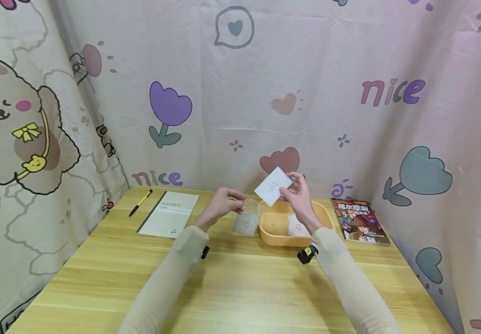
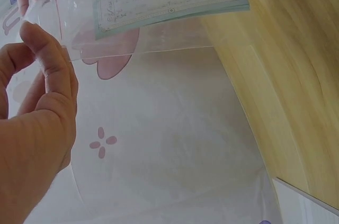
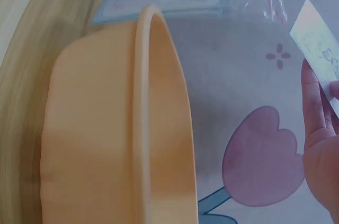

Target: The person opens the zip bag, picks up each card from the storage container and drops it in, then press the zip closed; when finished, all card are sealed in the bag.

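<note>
My left hand [image 1: 223, 205] pinches the top edge of a clear zip bag [image 2: 153, 48] between thumb and fingers. Inside the bag lies a butterfly-printed card [image 2: 169, 1] with a pale green border, possibly several stacked. To the right and higher up, my right hand [image 1: 300, 198] holds a white square card [image 1: 272, 187] by one corner, tilted, with a butterfly print facing me. This card is apart from the bag. Below the right hand stands a yellow-orange plastic basin [image 1: 284, 240], and another printed white card [image 1: 296, 227] shows inside it, partly hidden by the wrist.
On the left of the wooden table [image 1: 240, 287] lie a notebook [image 1: 169, 215] marked "Gambit" and a yellow-black pen [image 1: 141, 203]. A comic-style magazine [image 1: 360, 221] lies right of the basin. A patterned curtain [image 1: 240, 93] hangs behind the table.
</note>
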The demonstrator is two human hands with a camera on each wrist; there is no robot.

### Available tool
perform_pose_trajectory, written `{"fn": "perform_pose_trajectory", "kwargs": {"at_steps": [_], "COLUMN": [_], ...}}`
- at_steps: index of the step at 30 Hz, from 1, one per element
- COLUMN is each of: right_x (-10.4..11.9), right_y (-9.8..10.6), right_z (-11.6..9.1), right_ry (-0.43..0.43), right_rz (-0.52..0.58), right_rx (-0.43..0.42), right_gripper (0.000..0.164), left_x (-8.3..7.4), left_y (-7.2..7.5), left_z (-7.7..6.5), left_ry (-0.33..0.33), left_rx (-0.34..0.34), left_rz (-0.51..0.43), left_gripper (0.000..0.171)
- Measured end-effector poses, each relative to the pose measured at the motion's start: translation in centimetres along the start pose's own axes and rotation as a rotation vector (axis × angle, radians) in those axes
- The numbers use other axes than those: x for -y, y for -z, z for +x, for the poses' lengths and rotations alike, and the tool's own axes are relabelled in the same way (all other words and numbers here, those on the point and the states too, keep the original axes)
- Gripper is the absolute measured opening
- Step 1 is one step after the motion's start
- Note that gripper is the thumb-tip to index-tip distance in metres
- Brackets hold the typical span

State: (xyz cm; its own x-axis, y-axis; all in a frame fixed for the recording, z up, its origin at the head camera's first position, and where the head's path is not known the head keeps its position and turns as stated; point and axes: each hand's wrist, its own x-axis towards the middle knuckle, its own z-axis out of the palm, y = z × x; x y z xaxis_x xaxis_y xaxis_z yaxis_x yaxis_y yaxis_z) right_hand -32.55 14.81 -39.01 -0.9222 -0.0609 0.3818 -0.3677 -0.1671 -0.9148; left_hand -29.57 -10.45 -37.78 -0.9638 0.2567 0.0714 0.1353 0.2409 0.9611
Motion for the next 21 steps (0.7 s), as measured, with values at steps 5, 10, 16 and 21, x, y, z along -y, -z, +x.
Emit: {"fn": "perform_pose_trajectory", "kwargs": {"at_steps": [5,10,16,21], "right_x": [-0.1,-0.4,-0.7,-0.4], "right_y": [-0.9,-2.0,-2.6,-2.6], "right_z": [-0.1,-0.2,-0.5,-0.8], "right_ry": [0.036,0.073,0.084,0.095], "right_rz": [0.056,0.074,-0.043,-0.172], "right_rx": [-0.002,0.01,0.073,0.155], "right_gripper": [0.053,0.049,0.044,0.04], "left_x": [-0.1,-0.1,-0.1,0.0], "left_y": [-0.1,-0.2,-0.3,-0.5], "left_z": [0.0,0.0,0.0,0.1], "left_ry": [0.001,0.004,0.013,0.017], "left_rx": [0.002,-0.003,-0.02,-0.035], "left_rz": [-0.008,-0.015,-0.032,-0.04], "left_gripper": [0.024,0.024,0.022,0.025]}}
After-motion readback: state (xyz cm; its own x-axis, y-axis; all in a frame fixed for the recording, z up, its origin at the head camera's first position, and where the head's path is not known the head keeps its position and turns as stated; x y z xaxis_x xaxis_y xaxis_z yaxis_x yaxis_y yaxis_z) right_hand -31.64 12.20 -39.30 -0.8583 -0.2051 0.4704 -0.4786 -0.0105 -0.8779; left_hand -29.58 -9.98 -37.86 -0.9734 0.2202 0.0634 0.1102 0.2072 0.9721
